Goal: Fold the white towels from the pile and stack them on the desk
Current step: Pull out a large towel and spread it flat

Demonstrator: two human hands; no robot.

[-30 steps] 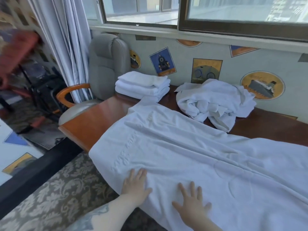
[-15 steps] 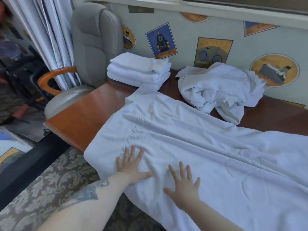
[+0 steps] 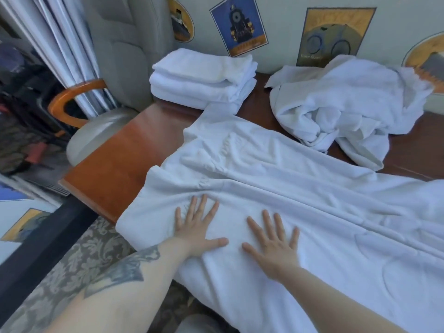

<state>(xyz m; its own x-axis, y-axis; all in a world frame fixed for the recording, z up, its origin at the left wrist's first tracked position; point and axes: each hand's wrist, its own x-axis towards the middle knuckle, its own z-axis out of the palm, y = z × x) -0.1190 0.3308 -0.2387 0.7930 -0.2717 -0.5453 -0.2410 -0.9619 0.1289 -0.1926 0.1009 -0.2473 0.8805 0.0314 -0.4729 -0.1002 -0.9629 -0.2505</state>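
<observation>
A large white towel [image 3: 300, 200] lies spread lengthwise over the wooden desk [image 3: 115, 169], its near edge hanging off the front. My left hand [image 3: 197, 227] presses flat on it near its left end, fingers spread. My right hand [image 3: 274, 243] presses flat beside it, a little to the right. Ahead of my left fingers the cloth is bunched into wrinkles. A stack of folded white towels [image 3: 204, 80] sits at the desk's far left corner. A crumpled pile of white towels [image 3: 348, 104] lies at the back right against the wall.
A grey padded chair [image 3: 115, 56] with a wooden armrest stands left of the desk, next to pale curtains [image 3: 62, 44]. Picture stickers cover the wall [image 3: 276, 44] behind the desk. Patterned carpet [image 3: 79, 260] lies below the desk's front edge.
Both hands have slid forward across the spread towel, pushing the cloth into wrinkles ahead of the left fingers. The view has tilted down and moved closer.
</observation>
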